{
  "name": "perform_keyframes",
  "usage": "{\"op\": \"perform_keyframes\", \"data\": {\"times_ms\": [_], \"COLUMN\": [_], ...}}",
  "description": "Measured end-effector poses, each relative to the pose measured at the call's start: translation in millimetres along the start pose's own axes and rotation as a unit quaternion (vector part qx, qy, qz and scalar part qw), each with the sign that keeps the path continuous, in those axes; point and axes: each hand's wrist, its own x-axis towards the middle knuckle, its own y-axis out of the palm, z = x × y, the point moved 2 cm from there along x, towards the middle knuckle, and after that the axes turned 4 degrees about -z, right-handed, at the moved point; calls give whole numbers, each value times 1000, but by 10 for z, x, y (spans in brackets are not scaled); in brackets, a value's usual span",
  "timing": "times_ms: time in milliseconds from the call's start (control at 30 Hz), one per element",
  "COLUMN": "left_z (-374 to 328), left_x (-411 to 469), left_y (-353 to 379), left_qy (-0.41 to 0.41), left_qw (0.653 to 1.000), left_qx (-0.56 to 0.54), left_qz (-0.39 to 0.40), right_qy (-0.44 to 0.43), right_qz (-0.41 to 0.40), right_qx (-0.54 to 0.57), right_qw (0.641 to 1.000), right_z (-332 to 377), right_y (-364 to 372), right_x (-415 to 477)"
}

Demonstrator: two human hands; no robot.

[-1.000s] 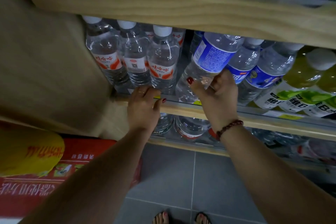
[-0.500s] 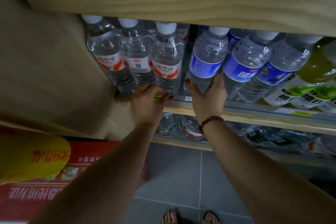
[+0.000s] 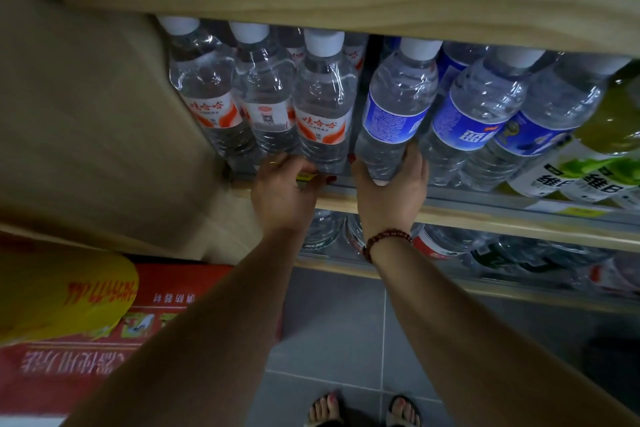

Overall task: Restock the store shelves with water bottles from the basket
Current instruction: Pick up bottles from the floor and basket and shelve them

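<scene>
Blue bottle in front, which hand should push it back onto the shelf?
The right hand. It grips the base of the blue-label bottle, which sits at the shelf edge. The left hand holds that edge below the red-label bottles, apart from the blue one.

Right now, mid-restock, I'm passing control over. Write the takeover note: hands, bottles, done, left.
Right hand: grip round the base of the blue-label bottle, at the shelf front beside other blue-label bottles.
Left hand: fingers curled over the shelf edge, below the red-label bottles.
Done: this bottle is in its row; I cannot tell whether it rests fully.
Left: release it, likely straighten it. The basket is out of view, so remaining stock is unknown.
</scene>
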Motion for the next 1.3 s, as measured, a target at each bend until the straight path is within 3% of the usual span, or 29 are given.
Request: {"op": "perform_keyframes", "data": {"times_ms": [433, 900, 1033, 1133, 1300], "left_z": [25, 86, 18, -92, -495], "left_x": [4, 7, 16, 37, -98], "left_y": [20, 40, -34, -170, -559], "left_qy": [-8, -8, -13, -9, 64], "left_qw": [1000, 1000, 998, 992, 978], "left_qx": [-13, 3, 24, 28, 34], "left_qz": [-5, 15, 53, 125, 193], "right_qy": [-12, -10, -30, -12, -45], "right_qz": [58, 74, 112, 171, 216], "right_qx": [-100, -81, -100, -112, -199], "right_qw": [993, 994, 988, 979, 955], "right_z": [-57, -63, -47, -19, 190], "right_y": [-100, -82, -299, -627, -1392], "right_x": [135, 97, 52, -37, -122]}}
